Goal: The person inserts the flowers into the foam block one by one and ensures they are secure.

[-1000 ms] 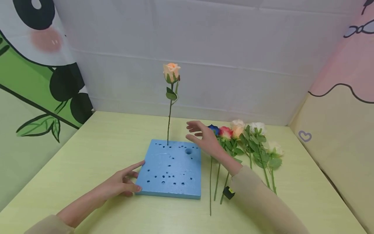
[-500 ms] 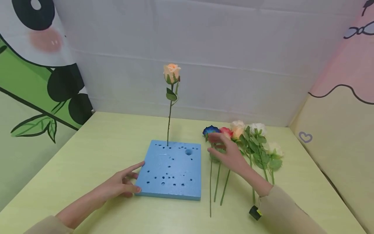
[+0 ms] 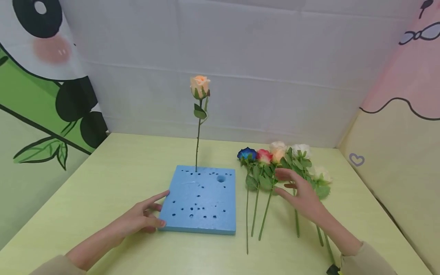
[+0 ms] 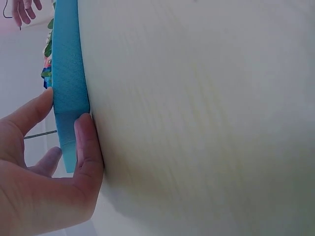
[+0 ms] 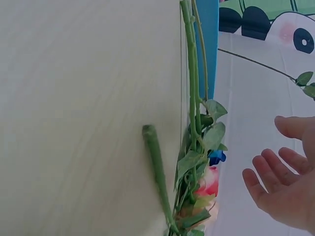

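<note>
A blue foam board (image 3: 214,193) with many small holes lies on the table. Upright in its back edge stands a peach rose (image 3: 200,88) on a long stem. My left hand (image 3: 141,217) rests at the board's left side, index fingertip on the edge and thumb at the front corner. In the left wrist view, the thumb (image 4: 87,142) lies along the board's side. My right hand (image 3: 302,196) hovers with spread fingers over the loose flowers, holding nothing. Nearest to it are a peach rose (image 3: 277,156) and a cream rose (image 3: 321,174), whose leaves it partly hides.
A blue rose (image 3: 246,154), a red rose (image 3: 264,156) and a white rose (image 3: 301,150) lie in the same group right of the board, stems toward the front. A white cloth backdrop (image 3: 233,107) rises behind the table (image 3: 137,152).
My right hand has moved right and toward the front, from beside the board across the blue and red roses to the right-hand flowers. My left hand stays at the board.
</note>
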Demonstrator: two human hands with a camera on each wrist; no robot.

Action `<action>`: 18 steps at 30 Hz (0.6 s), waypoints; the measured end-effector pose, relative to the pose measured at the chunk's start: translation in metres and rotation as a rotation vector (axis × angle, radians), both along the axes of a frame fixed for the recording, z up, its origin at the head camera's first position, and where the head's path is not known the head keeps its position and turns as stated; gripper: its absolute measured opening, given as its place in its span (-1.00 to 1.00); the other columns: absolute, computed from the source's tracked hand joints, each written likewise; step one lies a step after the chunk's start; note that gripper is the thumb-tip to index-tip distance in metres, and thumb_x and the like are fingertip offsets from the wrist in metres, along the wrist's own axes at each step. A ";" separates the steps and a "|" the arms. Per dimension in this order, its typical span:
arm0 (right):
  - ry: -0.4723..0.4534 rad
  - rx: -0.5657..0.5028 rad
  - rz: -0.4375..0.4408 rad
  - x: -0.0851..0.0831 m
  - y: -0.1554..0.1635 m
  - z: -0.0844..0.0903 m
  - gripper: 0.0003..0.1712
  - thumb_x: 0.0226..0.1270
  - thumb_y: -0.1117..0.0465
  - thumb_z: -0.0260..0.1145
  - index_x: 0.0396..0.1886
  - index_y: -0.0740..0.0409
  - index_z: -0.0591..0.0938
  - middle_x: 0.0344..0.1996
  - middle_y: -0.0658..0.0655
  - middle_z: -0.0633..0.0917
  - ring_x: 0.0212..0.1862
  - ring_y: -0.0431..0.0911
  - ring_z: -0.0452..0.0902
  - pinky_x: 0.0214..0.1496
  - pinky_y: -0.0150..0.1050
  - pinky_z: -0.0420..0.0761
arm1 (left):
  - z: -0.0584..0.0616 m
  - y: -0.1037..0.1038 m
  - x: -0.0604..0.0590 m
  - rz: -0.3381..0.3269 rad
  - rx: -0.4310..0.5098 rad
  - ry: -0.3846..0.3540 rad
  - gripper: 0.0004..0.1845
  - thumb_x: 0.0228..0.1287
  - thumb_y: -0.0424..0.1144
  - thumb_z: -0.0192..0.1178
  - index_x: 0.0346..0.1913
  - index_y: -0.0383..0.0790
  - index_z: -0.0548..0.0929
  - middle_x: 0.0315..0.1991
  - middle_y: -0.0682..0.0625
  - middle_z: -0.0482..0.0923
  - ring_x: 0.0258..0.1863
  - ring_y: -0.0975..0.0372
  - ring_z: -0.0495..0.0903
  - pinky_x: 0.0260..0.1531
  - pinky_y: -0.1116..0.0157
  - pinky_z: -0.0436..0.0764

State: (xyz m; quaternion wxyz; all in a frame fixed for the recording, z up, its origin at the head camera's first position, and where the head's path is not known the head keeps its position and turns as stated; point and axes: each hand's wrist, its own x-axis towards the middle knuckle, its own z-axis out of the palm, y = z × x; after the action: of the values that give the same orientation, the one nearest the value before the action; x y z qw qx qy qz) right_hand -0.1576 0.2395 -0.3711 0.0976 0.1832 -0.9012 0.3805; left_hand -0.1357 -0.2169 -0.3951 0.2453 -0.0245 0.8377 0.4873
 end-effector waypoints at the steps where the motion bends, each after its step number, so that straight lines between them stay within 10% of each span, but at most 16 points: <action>1: 0.004 0.013 -0.015 0.002 0.005 -0.001 -0.40 0.35 0.20 0.35 0.35 0.12 0.42 0.20 0.11 0.62 0.21 0.05 0.53 0.17 -0.18 0.62 | 0.000 0.000 0.000 0.001 -0.001 -0.002 -0.03 0.11 -0.13 0.44 0.55 0.11 0.14 0.28 -0.26 0.35 -0.13 0.17 0.54 -0.15 0.27 0.65; 9: -0.003 0.078 -0.144 0.024 0.034 -0.005 -0.41 0.37 0.15 0.33 0.35 0.13 0.42 0.28 0.18 0.54 0.22 0.19 0.52 0.18 0.10 0.56 | -0.002 0.001 -0.001 -0.002 0.002 0.000 -0.03 0.11 -0.14 0.44 0.55 0.11 0.14 0.28 -0.26 0.34 -0.14 0.16 0.53 -0.17 0.27 0.64; 13: 0.034 0.110 -0.195 0.031 0.049 -0.006 -0.39 0.32 0.19 0.38 0.33 0.16 0.44 0.26 0.22 0.55 0.18 0.14 0.50 0.12 -0.33 0.60 | -0.002 0.001 0.000 -0.003 0.003 0.000 -0.03 0.12 -0.14 0.44 0.55 0.11 0.14 0.29 -0.26 0.34 -0.13 0.16 0.53 -0.16 0.27 0.64; 18: 0.091 0.119 -0.233 0.034 0.065 -0.013 -0.38 0.25 0.26 0.42 0.29 0.20 0.46 0.18 0.22 0.58 0.03 -0.53 0.39 -0.04 -0.61 0.49 | 0.000 0.001 0.001 -0.004 0.000 -0.002 -0.03 0.12 -0.13 0.43 0.56 0.10 0.14 0.31 -0.27 0.33 -0.12 0.16 0.54 -0.15 0.27 0.65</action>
State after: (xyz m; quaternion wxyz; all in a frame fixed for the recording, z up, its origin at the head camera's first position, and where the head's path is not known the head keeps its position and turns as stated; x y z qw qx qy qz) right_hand -0.1238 0.3048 -0.3837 0.1709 0.1000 -0.9320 0.3036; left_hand -0.1349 -0.2163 -0.3954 0.2470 -0.0233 0.8375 0.4869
